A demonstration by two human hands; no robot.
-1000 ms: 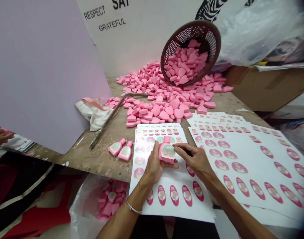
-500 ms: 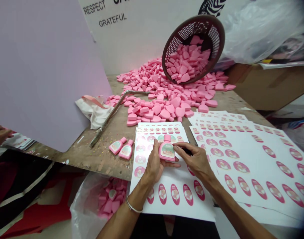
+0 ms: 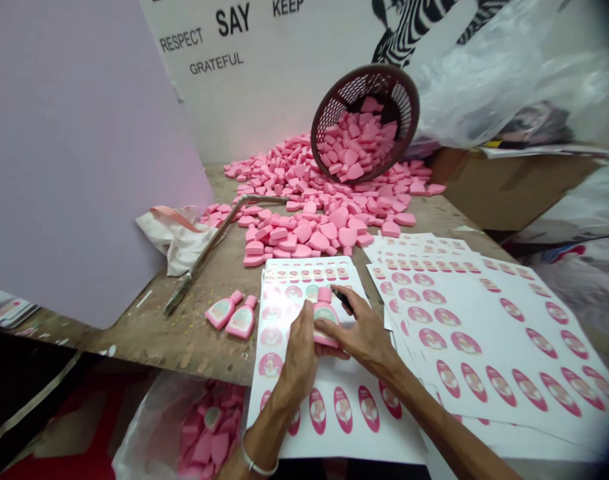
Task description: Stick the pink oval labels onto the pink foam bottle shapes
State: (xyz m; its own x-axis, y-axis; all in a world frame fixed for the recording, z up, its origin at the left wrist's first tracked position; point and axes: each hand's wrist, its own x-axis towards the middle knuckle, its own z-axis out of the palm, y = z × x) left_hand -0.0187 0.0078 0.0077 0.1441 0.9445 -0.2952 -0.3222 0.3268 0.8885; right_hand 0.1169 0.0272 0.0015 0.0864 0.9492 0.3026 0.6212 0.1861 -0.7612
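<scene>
Upright over the sticker sheets, a pink toy-like bottle (image 3: 324, 295) with a green-and-pink label on its front is gripped by my left hand (image 3: 300, 353). My right hand (image 3: 372, 337) lays its thumb across the label. A slim dark tool (image 3: 342, 300) sits in the right fingers; its kind is hard to make out. Below both hands lies a stack of white sticker sheets (image 3: 394, 437) with oval and rounded pink stickers. Left of the stack, two labelled pink bottles (image 3: 241, 321) rest side by side on the table.
A brown basket (image 3: 409, 110) lies tipped at the back, pink bottles (image 3: 304, 233) heaped in and before it. A bent metal bar (image 3: 197, 263) and white cloth (image 3: 177, 233) are left. More sticker sheets (image 3: 484, 333) spread right. A plastic bag (image 3: 144, 427) of bottles hangs below the edge.
My right thumb has moved from the label's right edge onto its front, covering part of it. The camera view has shifted, and the hand at the far left is out of sight.
</scene>
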